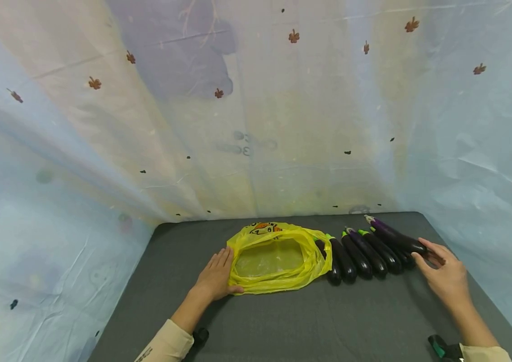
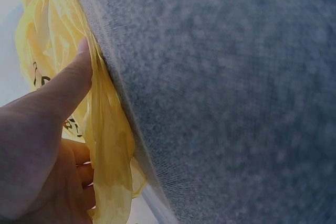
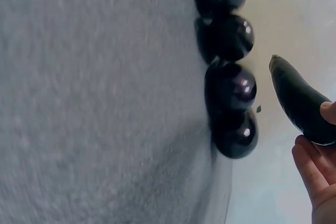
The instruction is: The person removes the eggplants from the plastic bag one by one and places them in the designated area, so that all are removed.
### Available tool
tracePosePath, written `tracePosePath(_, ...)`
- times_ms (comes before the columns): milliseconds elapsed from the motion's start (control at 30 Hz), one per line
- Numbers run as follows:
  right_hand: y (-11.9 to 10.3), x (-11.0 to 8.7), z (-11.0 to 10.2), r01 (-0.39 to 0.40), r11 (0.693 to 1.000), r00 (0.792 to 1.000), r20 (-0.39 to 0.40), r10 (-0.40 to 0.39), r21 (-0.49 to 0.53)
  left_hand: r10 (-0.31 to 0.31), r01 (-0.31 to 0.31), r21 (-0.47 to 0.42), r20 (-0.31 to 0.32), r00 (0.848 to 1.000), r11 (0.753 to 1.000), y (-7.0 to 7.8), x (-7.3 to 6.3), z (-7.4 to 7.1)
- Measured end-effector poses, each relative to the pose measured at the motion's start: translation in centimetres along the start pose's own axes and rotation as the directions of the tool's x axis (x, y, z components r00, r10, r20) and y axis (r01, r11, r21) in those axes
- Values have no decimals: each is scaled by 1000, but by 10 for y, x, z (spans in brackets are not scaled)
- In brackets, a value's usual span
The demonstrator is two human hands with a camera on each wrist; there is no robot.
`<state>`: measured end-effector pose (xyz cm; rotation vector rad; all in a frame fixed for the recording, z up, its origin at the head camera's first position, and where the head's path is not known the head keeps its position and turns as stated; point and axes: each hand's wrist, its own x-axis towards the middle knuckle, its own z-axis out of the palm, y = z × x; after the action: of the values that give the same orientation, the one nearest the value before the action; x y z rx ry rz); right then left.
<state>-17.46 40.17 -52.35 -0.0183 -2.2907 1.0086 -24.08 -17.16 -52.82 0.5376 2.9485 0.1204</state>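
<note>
A yellow plastic bag [image 1: 278, 286] lies on the table with its wide mouth spread open toward me. My left hand [image 1: 214, 275] rests against the bag's left side, fingers extended and thumb along its front edge. In the left wrist view, the thumb [image 2: 68, 85] lies along the yellow plastic. On the right, my right hand [image 1: 447, 274] grips an eggplant [image 1: 393, 235] by its rounded end, the stem pointing away to the left. The right wrist view has this eggplant [image 3: 299, 98] raised above the others, between thumb and fingers.
Several dark eggplants [image 1: 360, 256] lie side by side in a row right of the bag, stems toward the back. The bag's right edge overlaps the leftmost one. A patterned plastic sheet [image 1: 256, 125] surrounds the grey table [image 1: 283, 327] at the back and sides.
</note>
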Motion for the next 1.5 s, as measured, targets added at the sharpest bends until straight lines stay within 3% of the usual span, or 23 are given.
tracePosePath(533,31,11,-2,-178,976,982,38,184,-125,4,-4,-13,-17,1000,1000,-2,1,6)
tracePosePath(933,47,13,0,-210,968,974,52,218,-136,2,-2,-5,-14,1000,1000,-1,0,4)
tracePosePath(1500,53,17,-5,-247,944,938,191,290,-219,1,-1,-24,-14,1000,1000,-1,0,4)
